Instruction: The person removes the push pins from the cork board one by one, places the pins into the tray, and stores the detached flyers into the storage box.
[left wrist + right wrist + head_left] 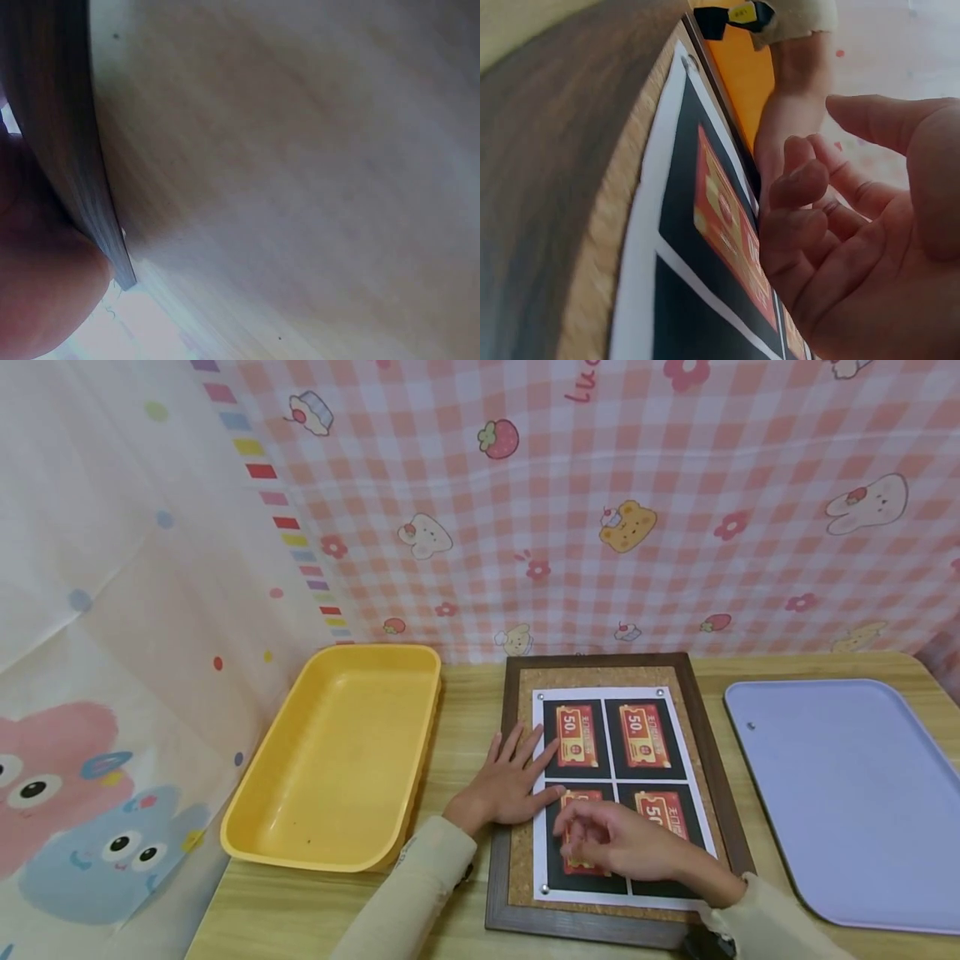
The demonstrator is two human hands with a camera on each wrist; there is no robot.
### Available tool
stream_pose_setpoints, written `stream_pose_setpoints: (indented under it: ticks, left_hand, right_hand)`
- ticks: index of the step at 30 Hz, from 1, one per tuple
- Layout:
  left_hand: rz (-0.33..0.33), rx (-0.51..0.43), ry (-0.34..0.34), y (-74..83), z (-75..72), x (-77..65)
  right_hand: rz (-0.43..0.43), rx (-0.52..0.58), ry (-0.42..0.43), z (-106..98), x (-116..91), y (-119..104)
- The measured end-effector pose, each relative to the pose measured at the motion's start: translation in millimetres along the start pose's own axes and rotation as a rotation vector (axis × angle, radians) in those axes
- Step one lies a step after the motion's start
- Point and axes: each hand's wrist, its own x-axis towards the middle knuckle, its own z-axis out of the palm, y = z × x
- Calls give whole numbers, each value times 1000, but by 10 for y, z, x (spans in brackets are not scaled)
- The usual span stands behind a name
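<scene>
A white sheet (612, 739) printed with red-and-gold coupons on black panels lies on a dark-framed cork board (516, 860). Silver pins show at three of its corners, including a bottom-left pin (544, 889); my right arm hides the other corner. My left hand (506, 785) rests over the board's left edge, fingers spread, their tips on the sheet's left side. Over the lower coupons is my right hand (618, 842), its fingers loosely bent. In the right wrist view the thumb stands apart from the fingers and nothing shows between them.
A yellow tray (431, 735) stands left of the board on the wooden table (468, 693). To the right lies a lavender tray (855, 802) with one small silver pin (751, 726) near its upper left. A pink checked cloth (465, 485) hangs behind the table.
</scene>
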Motion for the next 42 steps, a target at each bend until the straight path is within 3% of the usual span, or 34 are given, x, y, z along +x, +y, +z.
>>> stream_pose_setpoints:
  ticks: [10,20,35,42]
  left_hand:
    - [-5,6,5,6,-8,-7]
    - [12,-7,9,-10,-6,-2]
    - [28,-4,31,-19,-9,-3]
    - [12,12,9,14,-39,-28]
  right_hand:
    - [31,-53,4,138,67,24]
    - [-20,-109,-5,213,97,9]
    - [8,-69,-58,310,122,69]
    - [64,-40,-95,300,107,71]
